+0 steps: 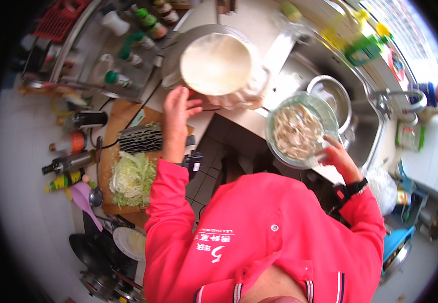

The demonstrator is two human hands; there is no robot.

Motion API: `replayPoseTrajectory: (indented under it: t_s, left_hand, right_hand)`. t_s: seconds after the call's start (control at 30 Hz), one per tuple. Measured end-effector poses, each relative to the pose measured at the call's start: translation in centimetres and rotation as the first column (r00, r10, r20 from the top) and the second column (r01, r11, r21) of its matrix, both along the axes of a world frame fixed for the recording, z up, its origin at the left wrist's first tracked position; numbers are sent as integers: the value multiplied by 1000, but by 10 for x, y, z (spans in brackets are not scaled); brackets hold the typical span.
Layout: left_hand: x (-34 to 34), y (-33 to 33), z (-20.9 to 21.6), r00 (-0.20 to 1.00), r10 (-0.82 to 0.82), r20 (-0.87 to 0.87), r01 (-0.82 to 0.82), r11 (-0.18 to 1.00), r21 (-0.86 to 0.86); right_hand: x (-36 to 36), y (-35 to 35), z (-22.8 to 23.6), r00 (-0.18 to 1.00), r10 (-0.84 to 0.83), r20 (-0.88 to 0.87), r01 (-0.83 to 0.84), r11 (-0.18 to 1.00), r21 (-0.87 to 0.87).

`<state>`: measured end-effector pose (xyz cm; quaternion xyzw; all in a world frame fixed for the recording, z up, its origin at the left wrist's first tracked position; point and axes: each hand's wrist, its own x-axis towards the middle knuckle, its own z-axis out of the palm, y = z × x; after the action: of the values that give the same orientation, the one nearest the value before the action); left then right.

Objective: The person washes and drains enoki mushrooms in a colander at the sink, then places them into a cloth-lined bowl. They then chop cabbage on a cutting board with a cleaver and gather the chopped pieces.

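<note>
My right hand grips the near right rim of a clear glass bowl, held beside the sink. Pale brownish strips, perhaps sliced meat or mushroom, fill it; I cannot tell which. My left hand is open, fingers apart, by the lower left edge of a cream-coloured round piece, perhaps a lid or bowl. Crinkled whitish plastic shows under that piece. Below my left hand, a wide blade with a dark striped pattern lies on a wooden cutting board beside shredded cabbage.
The steel sink at right holds a metal basin under the tap. Bottles, a ladle and a pink spatula stand or lie at left. A wok and a plate are lower left.
</note>
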<state>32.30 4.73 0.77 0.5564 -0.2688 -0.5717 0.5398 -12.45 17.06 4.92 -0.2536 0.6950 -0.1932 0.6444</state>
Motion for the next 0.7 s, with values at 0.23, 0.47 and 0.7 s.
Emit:
replayPoseTrajectory:
  t_s: [0.23, 0.47, 0.7]
  left_hand:
    - [-23, 12, 18, 918, 273, 289, -182, 935, -306]
    - [-86, 42, 7, 737, -496, 460, 551, 834, 16]
    - [-124, 52, -12, 411, -763, 499, 658, 627, 416]
  right_hand:
    - [0, -4, -14, 998, 2, 65, -2, 1000, -6]
    - [6, -15, -46, 985, -24, 170, 26, 1000, -9]
    - [-4, -22, -58, 976, 151, 157, -134, 985, -113]
